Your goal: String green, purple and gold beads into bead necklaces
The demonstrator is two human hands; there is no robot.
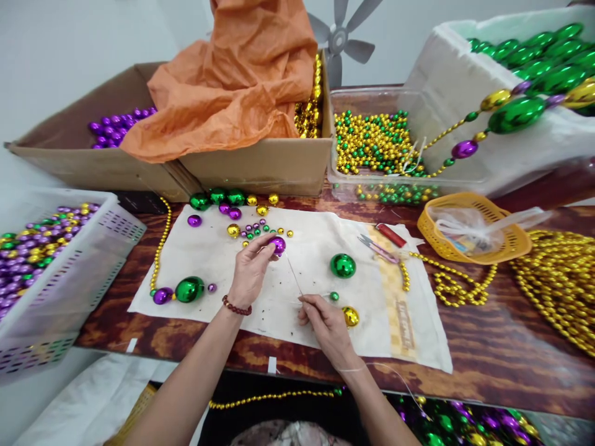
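Note:
My left hand (251, 267), with a beaded bracelet at the wrist, pinches a shiny purple bead (278, 246) above the white cloth (297, 214). From that bead a thin straight needle (294, 272) slants down to my right hand (325, 325), whose thumb and fingers are closed on its lower end. White thread (393, 370) trails past my right wrist toward the table's front edge. Near my right hand lie a small green bead (334, 297), a gold bead (351, 316) and a large green bead (343, 266). Several small beads (257, 230) lie beyond my left hand.
Left on the cloth is a partly strung strand with a green bead (189, 289). Thread snips (379, 249) and a red tool (391, 235) lie right, near a yellow basket (430, 232) and gold bead strands (558, 279). Cardboard boxes (251, 164) and a clear bin (341, 179) stand behind.

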